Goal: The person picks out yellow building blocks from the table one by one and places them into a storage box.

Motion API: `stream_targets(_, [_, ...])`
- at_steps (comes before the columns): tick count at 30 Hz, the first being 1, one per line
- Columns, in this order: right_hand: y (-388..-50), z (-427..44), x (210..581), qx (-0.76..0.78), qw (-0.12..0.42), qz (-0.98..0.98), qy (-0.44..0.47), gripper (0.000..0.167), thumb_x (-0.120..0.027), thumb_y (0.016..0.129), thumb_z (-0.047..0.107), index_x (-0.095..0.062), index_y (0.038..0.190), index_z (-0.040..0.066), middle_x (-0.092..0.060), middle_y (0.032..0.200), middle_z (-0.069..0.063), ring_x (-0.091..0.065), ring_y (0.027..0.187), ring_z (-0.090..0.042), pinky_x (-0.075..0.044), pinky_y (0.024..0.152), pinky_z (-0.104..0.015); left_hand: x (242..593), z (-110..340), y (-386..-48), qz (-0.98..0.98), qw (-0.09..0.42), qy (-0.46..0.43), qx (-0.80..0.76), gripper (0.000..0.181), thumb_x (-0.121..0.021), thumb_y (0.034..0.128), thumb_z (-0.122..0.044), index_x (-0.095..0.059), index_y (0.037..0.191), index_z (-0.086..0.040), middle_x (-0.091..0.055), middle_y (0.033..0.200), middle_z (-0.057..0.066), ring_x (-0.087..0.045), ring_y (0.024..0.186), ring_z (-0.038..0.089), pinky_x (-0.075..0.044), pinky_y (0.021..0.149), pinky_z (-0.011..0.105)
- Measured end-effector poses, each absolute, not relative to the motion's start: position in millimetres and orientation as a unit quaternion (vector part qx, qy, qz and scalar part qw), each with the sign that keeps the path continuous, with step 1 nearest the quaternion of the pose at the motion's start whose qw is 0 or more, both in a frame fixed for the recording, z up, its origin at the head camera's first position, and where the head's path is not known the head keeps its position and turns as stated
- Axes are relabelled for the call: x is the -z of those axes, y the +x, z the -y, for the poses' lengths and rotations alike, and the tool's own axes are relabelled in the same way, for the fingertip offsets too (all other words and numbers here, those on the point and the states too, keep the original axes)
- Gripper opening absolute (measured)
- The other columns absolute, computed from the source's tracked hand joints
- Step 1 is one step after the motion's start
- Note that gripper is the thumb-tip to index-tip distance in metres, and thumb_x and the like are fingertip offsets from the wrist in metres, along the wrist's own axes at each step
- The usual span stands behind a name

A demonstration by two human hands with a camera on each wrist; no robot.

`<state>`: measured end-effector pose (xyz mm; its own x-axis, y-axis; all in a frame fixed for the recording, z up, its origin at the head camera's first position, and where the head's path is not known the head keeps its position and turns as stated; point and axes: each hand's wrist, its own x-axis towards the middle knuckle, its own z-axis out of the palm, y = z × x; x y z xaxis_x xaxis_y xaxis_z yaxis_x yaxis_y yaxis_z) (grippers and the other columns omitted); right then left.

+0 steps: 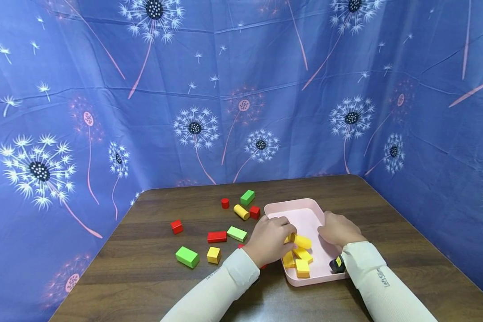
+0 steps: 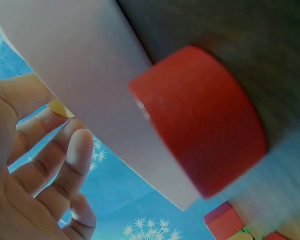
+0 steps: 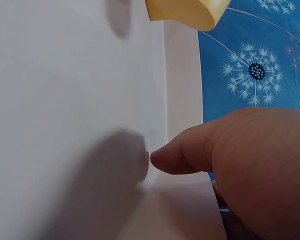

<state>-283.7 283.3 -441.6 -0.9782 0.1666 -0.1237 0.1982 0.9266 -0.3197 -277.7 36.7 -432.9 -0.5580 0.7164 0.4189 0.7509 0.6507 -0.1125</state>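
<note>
Over the left side of the pink tray (image 1: 306, 217), my left hand (image 1: 270, 240) pinches a yellow block (image 1: 292, 237); the left wrist view shows a sliver of that yellow block (image 2: 61, 108) between thumb and finger. A yellow cylinder (image 1: 303, 242), a yellow cube (image 1: 302, 269) and other yellow blocks lie in the tray below. My right hand (image 1: 341, 229) grips the tray's right rim, its thumb (image 3: 182, 155) on the inner side. A red block (image 2: 200, 120) stands close outside the tray wall in the left wrist view.
Left of the tray lie green blocks (image 1: 187, 257), several red blocks (image 1: 217, 236), a yellow cube (image 1: 214, 255) and a yellow cylinder (image 1: 241, 212). A black object with a yellow mark (image 1: 337, 264) is by the right wrist. A blue patterned cloth (image 1: 225, 89) hangs behind the table.
</note>
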Motion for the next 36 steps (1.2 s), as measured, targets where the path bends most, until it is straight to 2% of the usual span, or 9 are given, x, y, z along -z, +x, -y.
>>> stream_targets(7, [-284.4,-283.6,441.6,0.169,0.049,-0.98,0.097,0.07,-0.065,0.095,0.029,-0.041,0.146,-0.012,-0.053,0.139,-0.038,-0.062,0.113,-0.05,-0.05,0.09,-0.071,433.1,-37.1,-276.8,0.888,0.209,-0.408,0.036,0.034,-0.079,0.0852,-0.057,-0.079,0.111,-0.035,-0.066,0.101,-0.015,-0.061,0.089,0.002,-0.046,0.082,0.026])
stream_targets(14, [-283.9,-283.2,439.0,0.159,0.042,-0.982,0.091,0.067,-0.065,0.095,0.028,-0.043,0.144,-0.013,-0.057,0.136,-0.037,-0.064,0.113,-0.049,-0.051,0.089,-0.069,433.5,-37.5,-277.1,0.893,0.2,-0.402,0.028,0.034,-0.077,0.0843,-0.063,-0.082,0.103,-0.034,-0.065,0.089,-0.017,-0.055,0.078,0.001,-0.04,0.072,0.026])
stream_targets(20, [-283.0,-282.7,438.9,0.16,0.043,-0.982,0.09,0.067,-0.065,0.095,0.028,-0.044,0.143,-0.013,-0.058,0.135,-0.036,-0.064,0.111,-0.048,-0.051,0.089,-0.069,434.6,-37.2,-276.1,0.898,0.191,-0.397,0.018,0.034,-0.074,0.0852,-0.065,-0.083,0.096,-0.034,-0.061,0.08,-0.017,-0.05,0.071,0.0,-0.037,0.068,0.027])
stream_targets(28, [-282.9,-282.9,439.3,0.162,0.042,-0.982,0.089,0.067,-0.065,0.095,0.028,-0.044,0.144,-0.013,-0.058,0.135,-0.036,-0.064,0.111,-0.049,-0.051,0.088,-0.07,435.1,-37.0,-274.8,0.908,0.164,-0.386,0.018,0.033,-0.073,0.088,-0.062,-0.082,0.089,-0.031,-0.058,0.076,-0.015,-0.047,0.069,0.002,-0.038,0.068,0.028])
stream_targets(36, [-283.1,-283.0,439.7,0.162,0.041,-0.982,0.087,0.068,-0.064,0.095,0.028,-0.043,0.144,-0.013,-0.058,0.135,-0.036,-0.065,0.111,-0.047,-0.052,0.088,-0.068,436.6,-36.8,-276.3,0.907,0.167,-0.385,0.019,0.034,-0.073,0.0887,-0.062,-0.081,0.086,-0.03,-0.058,0.079,-0.013,-0.047,0.073,0.004,-0.039,0.069,0.028])
